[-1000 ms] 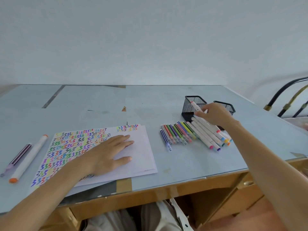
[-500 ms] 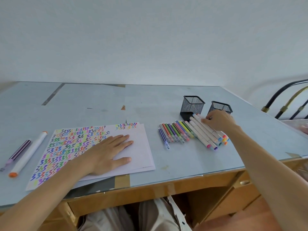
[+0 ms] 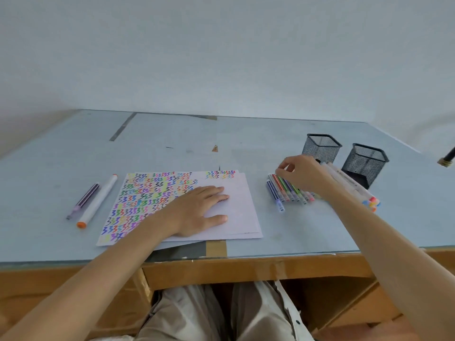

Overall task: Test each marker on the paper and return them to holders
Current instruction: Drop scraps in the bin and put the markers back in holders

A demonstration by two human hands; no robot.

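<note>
Right hand reaching into the row of thin markers to choose one

The thin markers (image 3: 286, 189) lie side by side on the desk (image 3: 172, 143), right of the scribbled paper (image 3: 152, 193) and before two empty mesh holders (image 3: 321, 147); the right hand (image 3: 304, 175) hovers curled above them, holding nothing I can see, while the left hand (image 3: 197, 210) lies flat and spread on the paper. Next it should pinch one marker, I think
</note>
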